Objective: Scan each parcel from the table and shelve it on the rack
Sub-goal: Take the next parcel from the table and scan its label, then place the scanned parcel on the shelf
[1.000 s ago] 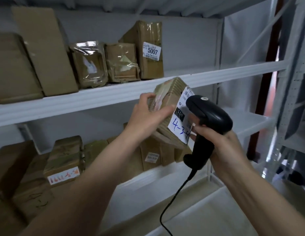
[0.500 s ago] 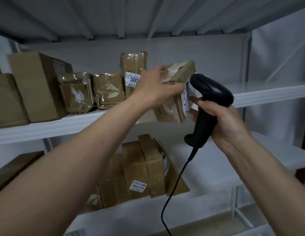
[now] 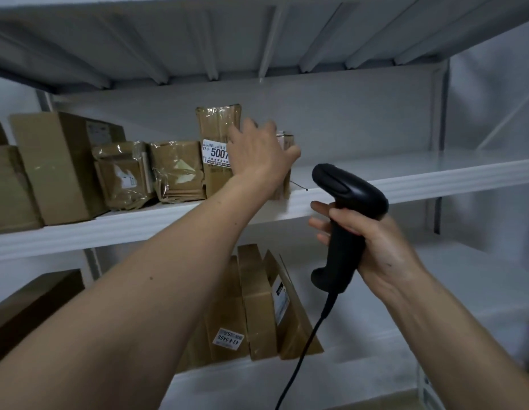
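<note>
The small brown parcel (image 3: 286, 141) stands on the rack's upper shelf (image 3: 434, 180), just right of the tall parcel labelled 5007 (image 3: 217, 134). My left hand (image 3: 258, 152) covers most of it, fingers over its top and thumb round its right side, holding it. Only its upper right corner and lower right edge show. My right hand (image 3: 381, 250) grips the handle of the black corded scanner (image 3: 349, 196), held below and right of the parcel and apart from it.
Several taped brown parcels and boxes (image 3: 59, 167) fill the upper shelf's left half; its right half is bare. Flat parcels (image 3: 257, 303) lean together on the lower shelf (image 3: 434, 329). The scanner cord (image 3: 304, 350) hangs down. Another shelf's underside is overhead.
My left hand carried the parcel up and away from the scanner and set it on the upper shelf beside the 5007 parcel. The view tilted upward. The scanner dropped slightly.
</note>
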Motion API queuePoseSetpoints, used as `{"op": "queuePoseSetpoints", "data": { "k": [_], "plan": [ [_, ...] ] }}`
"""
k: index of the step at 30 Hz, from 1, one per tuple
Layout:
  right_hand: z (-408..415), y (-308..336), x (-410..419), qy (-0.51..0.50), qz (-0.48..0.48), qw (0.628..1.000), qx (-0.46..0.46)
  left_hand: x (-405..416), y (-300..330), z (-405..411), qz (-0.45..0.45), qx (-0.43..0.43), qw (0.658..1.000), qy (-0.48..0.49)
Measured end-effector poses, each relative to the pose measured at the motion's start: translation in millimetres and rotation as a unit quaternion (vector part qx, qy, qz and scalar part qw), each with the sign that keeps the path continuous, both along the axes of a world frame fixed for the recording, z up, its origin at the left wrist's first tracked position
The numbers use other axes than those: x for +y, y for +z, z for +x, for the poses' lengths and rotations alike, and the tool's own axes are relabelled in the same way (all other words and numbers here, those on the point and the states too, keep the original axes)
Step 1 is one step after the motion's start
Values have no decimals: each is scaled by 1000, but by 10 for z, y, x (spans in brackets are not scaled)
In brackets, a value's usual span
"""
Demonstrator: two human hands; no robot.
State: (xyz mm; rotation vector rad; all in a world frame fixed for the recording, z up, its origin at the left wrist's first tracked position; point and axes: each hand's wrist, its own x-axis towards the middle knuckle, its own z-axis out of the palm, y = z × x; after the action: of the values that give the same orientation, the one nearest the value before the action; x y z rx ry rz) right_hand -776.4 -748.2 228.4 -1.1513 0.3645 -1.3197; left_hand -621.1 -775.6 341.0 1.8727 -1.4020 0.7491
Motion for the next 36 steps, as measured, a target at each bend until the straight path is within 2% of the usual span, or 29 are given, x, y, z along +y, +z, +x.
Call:
{"op": "queuePoseSetpoints", "data": {
  "k": [2, 4, 8, 11, 21, 24, 27, 29, 32, 36],
  "plan": [
    [-27, -16, -2, 6, -6, 1000, 6, -30, -20, 25, 17, -11, 999, 40],
    [-45, -23, -14, 8, -6, 1000, 11, -46, -7, 31, 26, -59, 996, 67],
    [-45, -44, -50, 13, 0, 1000, 16, -44, -70, 125, 6, -119, 991, -63],
    [-17, -68, -70, 23, 5, 1000, 18, -69, -133, 251, 25, -168, 985, -42],
    [68, -148, -61, 34, 19, 999, 31, -227, -92, 353, 40, -175, 983, -22],
    [93, -191, -44, 38, 23, 998, 35, -135, -179, 358, -13, -147, 988, -55],
    [195, -267, -10, 44, 37, 997, 45, 71, -459, 381, -106, -82, 982, -133],
    [322, -355, 24, 55, 46, 996, 59, 270, -772, 437, -130, -22, 975, -179],
    [558, -549, 134, 81, 69, 991, 86, 601, -1351, 636, -109, 54, 976, -183],
    [916, -949, 375, 111, 115, 980, 115, 1113, -2084, 1052, -43, 129, 983, -122]
  ]
}}
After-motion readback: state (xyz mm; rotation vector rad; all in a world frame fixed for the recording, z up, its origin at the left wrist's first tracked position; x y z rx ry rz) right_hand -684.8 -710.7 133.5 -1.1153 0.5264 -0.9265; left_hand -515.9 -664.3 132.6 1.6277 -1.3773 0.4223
